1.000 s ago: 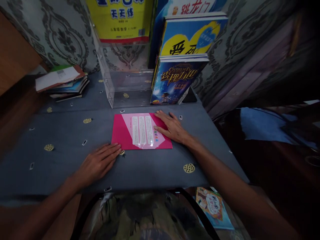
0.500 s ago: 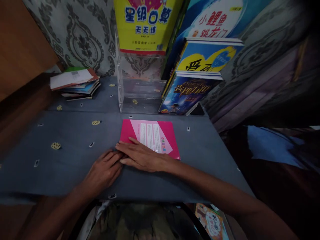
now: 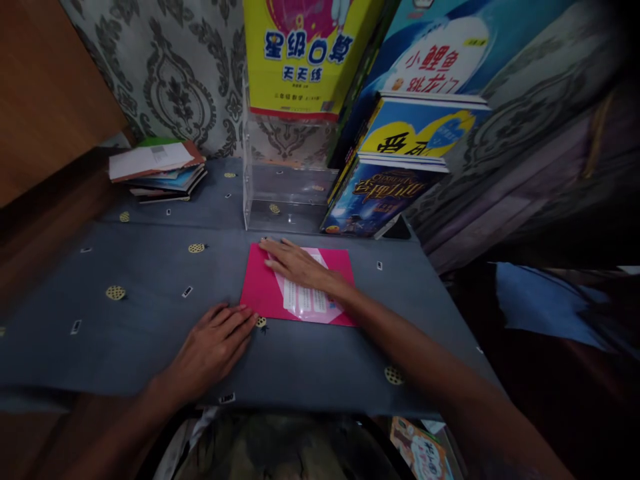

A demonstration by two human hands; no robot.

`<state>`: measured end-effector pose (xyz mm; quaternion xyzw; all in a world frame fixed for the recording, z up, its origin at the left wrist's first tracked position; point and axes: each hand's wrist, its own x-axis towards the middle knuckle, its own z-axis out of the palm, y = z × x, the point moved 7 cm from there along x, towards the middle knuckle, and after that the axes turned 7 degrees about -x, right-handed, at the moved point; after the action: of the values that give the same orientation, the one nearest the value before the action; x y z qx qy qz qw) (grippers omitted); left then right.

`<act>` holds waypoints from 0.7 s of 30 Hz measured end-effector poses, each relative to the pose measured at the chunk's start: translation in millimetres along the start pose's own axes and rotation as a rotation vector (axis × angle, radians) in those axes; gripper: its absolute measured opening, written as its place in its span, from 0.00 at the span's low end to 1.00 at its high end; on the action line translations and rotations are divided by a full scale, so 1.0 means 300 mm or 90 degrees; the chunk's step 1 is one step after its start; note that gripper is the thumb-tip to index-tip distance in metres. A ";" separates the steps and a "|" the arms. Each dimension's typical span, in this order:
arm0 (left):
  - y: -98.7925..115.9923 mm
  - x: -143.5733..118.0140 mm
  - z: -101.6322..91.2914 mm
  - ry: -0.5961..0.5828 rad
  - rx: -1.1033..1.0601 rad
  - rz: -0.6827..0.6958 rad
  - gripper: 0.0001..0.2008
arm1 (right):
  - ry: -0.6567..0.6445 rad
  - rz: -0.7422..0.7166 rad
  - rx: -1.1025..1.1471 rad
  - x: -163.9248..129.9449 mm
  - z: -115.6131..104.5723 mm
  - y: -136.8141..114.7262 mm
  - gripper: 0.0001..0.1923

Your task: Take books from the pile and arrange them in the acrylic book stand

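Booklet (image 3: pixel 270 297) lies on table (image 3: pixel 125 347), clear stand (image 3: pixel 280 193) behind, stacked books (image 3: pixel 157 170) far left.

Dim room, damask-patterned wallpaper (image 3: pixel 170 87) behind a grey-clothed table (image 3: pixel 125 333).

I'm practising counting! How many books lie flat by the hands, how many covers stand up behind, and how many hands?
Flat books: 1, the pink book
Standing covers: 4, yellow book, fish book, heart book, dark blue book
Hands: 2, left hand, right hand
Total: 7
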<state>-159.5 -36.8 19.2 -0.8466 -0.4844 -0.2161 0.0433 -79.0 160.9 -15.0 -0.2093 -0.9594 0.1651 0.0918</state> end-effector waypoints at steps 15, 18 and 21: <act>0.013 0.176 0.094 -0.149 0.065 -0.018 0.18 | 0.069 0.200 -0.097 -0.345 -0.087 0.191 0.29; 0.017 0.206 0.133 -0.123 0.075 0.032 0.19 | 0.076 0.220 -0.103 -0.388 -0.093 0.180 0.29; 0.021 0.213 0.160 -0.114 0.093 0.075 0.18 | 0.078 0.234 -0.104 -0.422 -0.096 0.164 0.29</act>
<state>-110.8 24.6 2.8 -0.8842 -0.4501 -0.1006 0.0738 59.7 156.3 -19.3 -0.3973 -0.9079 0.0872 0.1011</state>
